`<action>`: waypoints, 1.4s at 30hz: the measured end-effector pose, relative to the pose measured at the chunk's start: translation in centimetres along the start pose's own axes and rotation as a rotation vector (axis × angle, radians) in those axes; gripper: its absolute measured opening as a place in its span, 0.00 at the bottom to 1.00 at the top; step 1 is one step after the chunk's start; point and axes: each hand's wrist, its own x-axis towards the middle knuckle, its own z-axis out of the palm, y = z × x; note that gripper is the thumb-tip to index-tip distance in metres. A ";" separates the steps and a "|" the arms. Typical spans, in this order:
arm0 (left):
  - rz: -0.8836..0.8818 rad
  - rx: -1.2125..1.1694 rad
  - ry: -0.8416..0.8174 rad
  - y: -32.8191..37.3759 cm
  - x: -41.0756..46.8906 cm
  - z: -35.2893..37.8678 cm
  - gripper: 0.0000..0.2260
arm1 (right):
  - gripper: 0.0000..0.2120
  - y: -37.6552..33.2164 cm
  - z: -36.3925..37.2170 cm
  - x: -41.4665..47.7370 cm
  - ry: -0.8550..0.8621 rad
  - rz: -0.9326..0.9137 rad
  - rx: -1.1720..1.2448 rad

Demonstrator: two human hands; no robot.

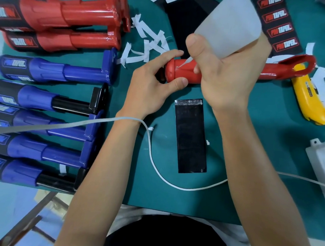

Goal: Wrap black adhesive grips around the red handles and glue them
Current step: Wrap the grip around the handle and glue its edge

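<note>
The red handle (182, 71) lies sideways just above the middle of the frame, lifted a little off the green mat (270, 148). The left hand (150, 89) grips its rounded butt end, thumb underneath and fingers curled over the top, so the very end cap is mostly covered. The right hand (225, 79) is wrapped around a translucent squeeze bottle (228, 22) tipped nozzle-down. The thin tip touches the red plastic right beside the thumb, though it's impossible to tell if anything is coming out. That hand also blocks the handle's whole middle; only the loop end pokes out on the right. The bottle's base is cut off by the top edge.

Just below, one black grip strip (191, 139) lies flat on the mat with a shiny band across its top end. A yellow utility knife (311, 101) sits right of centre, partly under the loop. In the upper right is a strip of printed grips (278, 25), logo too blurry to read properly. White paper scraps (149, 46) litter the top middle.

Down the left side are wrapped red handles (59, 15) and a row of blue handles (46, 72), their ends cropped by the frame edge. A white cable (155, 164) loops across the left wrist.
</note>
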 end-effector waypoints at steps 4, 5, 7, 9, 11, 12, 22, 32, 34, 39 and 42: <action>0.013 0.008 0.003 0.0 0.1 0.0 0.26 | 0.25 0.0 0.0 0.0 0.000 0.004 0.008; 0.015 0.012 0.003 0.1 0.1 0.0 0.26 | 0.25 0.0 0.0 0.0 -0.002 0.008 0.013; 0.015 0.012 0.004 0.1 0.1 0.1 0.26 | 0.24 0.0 0.0 -0.1 -0.007 0.013 0.018; 0.016 0.008 0.007 0.0 0.1 0.1 0.26 | 0.24 0.0 -0.1 -0.1 -0.015 0.010 0.010; 0.016 0.006 0.007 -0.1 0.1 0.1 0.26 | 0.24 0.0 -0.2 -0.1 -0.020 0.006 0.002; 0.018 0.005 0.006 -0.1 0.1 0.1 0.26 | 0.24 -0.1 -0.2 0.0 -0.021 0.004 -0.002; 0.021 0.008 -0.001 0.1 0.0 0.0 0.26 | 0.24 0.0 -0.2 0.0 -0.016 -0.001 0.002; 0.010 0.000 -0.019 0.0 0.0 0.0 0.25 | 0.25 -0.1 -0.1 0.0 -0.007 0.028 -0.005; 0.004 -0.004 -0.019 0.1 0.0 0.0 0.25 | 0.24 -0.2 -0.2 -0.1 0.003 0.035 -0.009; 0.000 -0.022 -0.029 0.1 0.0 -0.1 0.26 | 0.22 -0.2 -0.2 0.0 0.022 0.029 -0.009; -0.001 -0.016 -0.027 0.1 0.0 -0.1 0.26 | 0.21 -0.2 -0.3 0.0 0.021 0.039 -0.003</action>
